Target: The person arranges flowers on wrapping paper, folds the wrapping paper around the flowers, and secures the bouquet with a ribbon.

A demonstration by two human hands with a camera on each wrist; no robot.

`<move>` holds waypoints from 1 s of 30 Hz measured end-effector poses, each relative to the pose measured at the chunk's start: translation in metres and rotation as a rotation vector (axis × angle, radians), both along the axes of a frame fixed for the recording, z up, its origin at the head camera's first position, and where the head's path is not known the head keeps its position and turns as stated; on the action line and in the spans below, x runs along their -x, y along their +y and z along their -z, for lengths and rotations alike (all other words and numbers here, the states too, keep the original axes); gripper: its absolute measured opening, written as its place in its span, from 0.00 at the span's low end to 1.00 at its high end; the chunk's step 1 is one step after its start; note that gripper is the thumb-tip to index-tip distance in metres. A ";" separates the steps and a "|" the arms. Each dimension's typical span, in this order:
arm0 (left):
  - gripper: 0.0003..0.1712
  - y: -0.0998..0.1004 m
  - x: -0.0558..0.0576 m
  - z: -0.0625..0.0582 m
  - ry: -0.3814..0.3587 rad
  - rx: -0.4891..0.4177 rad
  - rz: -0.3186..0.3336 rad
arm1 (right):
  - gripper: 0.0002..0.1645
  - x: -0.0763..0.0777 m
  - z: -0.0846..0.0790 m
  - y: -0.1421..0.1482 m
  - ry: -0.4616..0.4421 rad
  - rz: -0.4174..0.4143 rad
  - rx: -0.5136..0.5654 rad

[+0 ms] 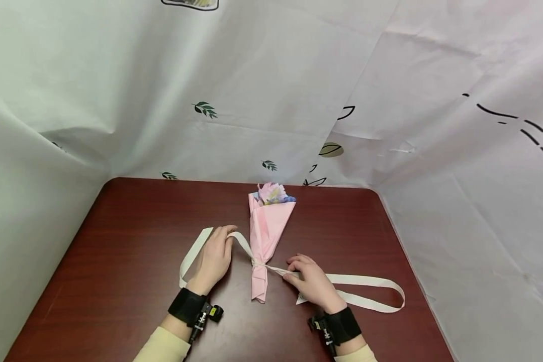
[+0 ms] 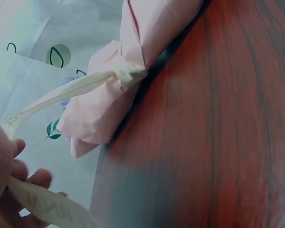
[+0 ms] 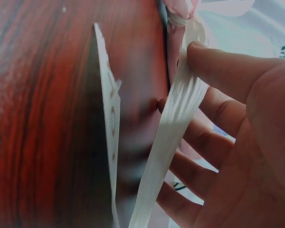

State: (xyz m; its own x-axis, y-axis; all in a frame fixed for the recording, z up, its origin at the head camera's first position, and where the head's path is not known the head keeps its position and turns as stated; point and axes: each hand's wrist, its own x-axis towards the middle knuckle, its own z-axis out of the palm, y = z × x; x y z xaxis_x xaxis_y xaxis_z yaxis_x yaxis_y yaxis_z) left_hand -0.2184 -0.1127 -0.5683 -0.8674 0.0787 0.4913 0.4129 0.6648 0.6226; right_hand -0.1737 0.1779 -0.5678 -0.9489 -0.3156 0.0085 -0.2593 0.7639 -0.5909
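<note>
A bouquet [image 1: 266,226] in pink wrapping paper lies on the table, its pink and blue flowers [image 1: 272,194] toward the far edge. White ribbon is knotted [image 2: 129,75] around its narrow lower part. To the left, my left hand [image 1: 216,256] holds one ribbon tail [image 2: 52,97]; the tail passes through the fingers and loops out behind the hand. On the other side my right hand [image 1: 314,284] pinches the second tail [image 3: 173,107] between thumb and fingers, close to the knot. That tail's loose end [image 3: 109,118] stands on edge beside the hand.
The dark red wooden table [image 1: 131,261] has rounded far corners. A long loop of ribbon [image 1: 380,281] spreads over its right side. White printed cloth [image 1: 271,90] hangs behind the table and at both sides. Each wrist wears a black strap with a small camera [image 1: 215,312].
</note>
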 end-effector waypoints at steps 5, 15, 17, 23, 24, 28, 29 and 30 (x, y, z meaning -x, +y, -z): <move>0.14 0.011 0.003 0.001 -0.097 -0.209 0.037 | 0.08 0.000 0.001 0.000 0.012 -0.005 -0.008; 0.18 0.043 -0.006 0.000 -0.441 -0.744 0.424 | 0.07 0.001 0.000 -0.002 0.034 -0.012 -0.010; 0.18 0.046 -0.005 0.005 -0.448 -0.718 0.420 | 0.07 0.001 0.000 -0.002 0.032 -0.012 -0.015; 0.24 0.047 -0.008 0.007 -0.446 -0.625 0.460 | 0.07 0.001 -0.002 -0.002 0.032 -0.018 -0.019; 0.25 0.047 -0.008 0.008 -0.426 -0.588 0.452 | 0.07 0.001 -0.002 -0.002 0.034 -0.019 -0.020; 0.21 0.048 -0.007 0.012 -0.333 -0.411 0.372 | 0.07 0.001 -0.001 -0.001 0.044 -0.021 -0.025; 0.19 0.049 -0.007 0.012 -0.315 -0.387 0.360 | 0.08 0.001 -0.001 -0.001 0.045 -0.021 -0.026; 0.18 0.050 -0.007 0.013 -0.305 -0.377 0.353 | 0.08 0.001 -0.001 -0.001 0.046 -0.021 -0.027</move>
State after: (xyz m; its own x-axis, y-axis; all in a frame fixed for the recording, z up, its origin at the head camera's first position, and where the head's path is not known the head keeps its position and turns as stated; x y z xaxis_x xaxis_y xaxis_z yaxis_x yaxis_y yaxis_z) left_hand -0.2112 -0.0629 -0.5811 -0.9270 0.2560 0.2739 0.3337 0.2302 0.9141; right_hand -0.1751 0.1767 -0.5670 -0.9408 -0.3362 0.0435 -0.3022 0.7734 -0.5572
